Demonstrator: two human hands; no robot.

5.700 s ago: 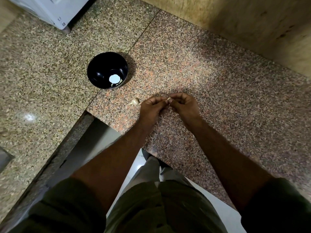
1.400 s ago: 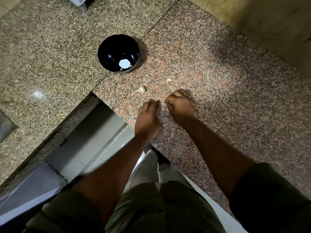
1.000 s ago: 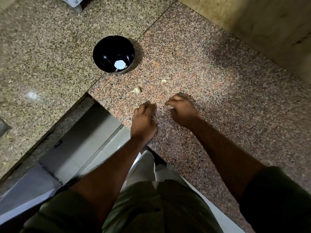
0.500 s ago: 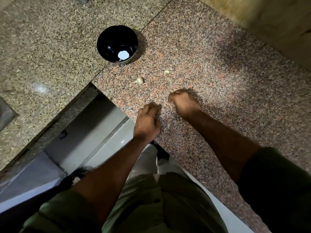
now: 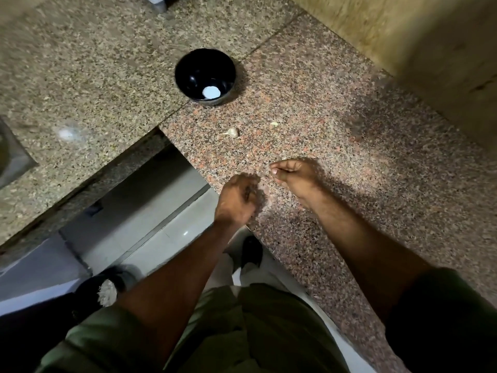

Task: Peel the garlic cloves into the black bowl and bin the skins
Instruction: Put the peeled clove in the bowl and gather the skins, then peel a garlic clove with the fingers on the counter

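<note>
Nearest the camera are the person's olive-green shirt (image 5: 242, 332) and short sleeves, with both bare forearms reaching forward over the edge of the speckled pink-and-grey granite desk (image 5: 363, 162). Below the desk's corner lie pale glossy floor tiles (image 5: 150, 238), a dark shoe (image 5: 251, 251) and a round dark bin (image 5: 105, 288) with something whitish inside. The left hand (image 5: 236, 200) hangs at the desk's edge with its fingers curled inward; motion blur hides what its grip holds, if anything, so I cannot tell. Just beside it, to the right and a little farther out, the right hand (image 5: 294, 176) hovers low over the desk, thumb and forefinger pressed together in a pinch, the other fingers curled; whatever sits in that pinch is too small to make out. Farther on, an unpeeled whitish garlic clove with a pointed tail (image 5: 232, 132) lies loose on the desk, and near it to the right a smaller pale yellowish garlic piece (image 5: 274, 124). Beyond both stands the round glossy black bowl (image 5: 188, 74), upright at the seam between the pink slab and a greyer one, a bright white round spot (image 5: 211, 92) showing at its bottom. A tan stone wall (image 5: 403, 36) rises at the far right.
</note>
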